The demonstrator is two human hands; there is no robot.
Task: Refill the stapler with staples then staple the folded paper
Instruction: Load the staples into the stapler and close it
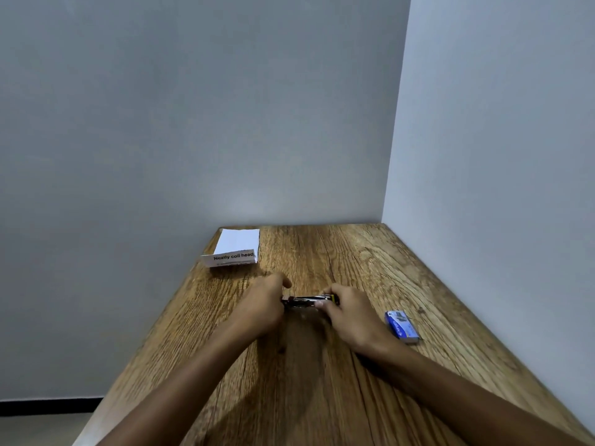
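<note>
A small metal stapler (306, 300) lies sideways between both hands in the middle of the wooden table (322, 381). My left hand (262, 305) grips its left end and my right hand (349, 312) grips its right end; most of the stapler is hidden by the fingers. A folded white paper (236, 244) with black print rests at the table's far left corner. A small blue staple box (402, 326) lies on the table to the right of my right hand.
Grey walls close the table at the back and along the right side. The table's left edge drops off to the floor (42, 426).
</note>
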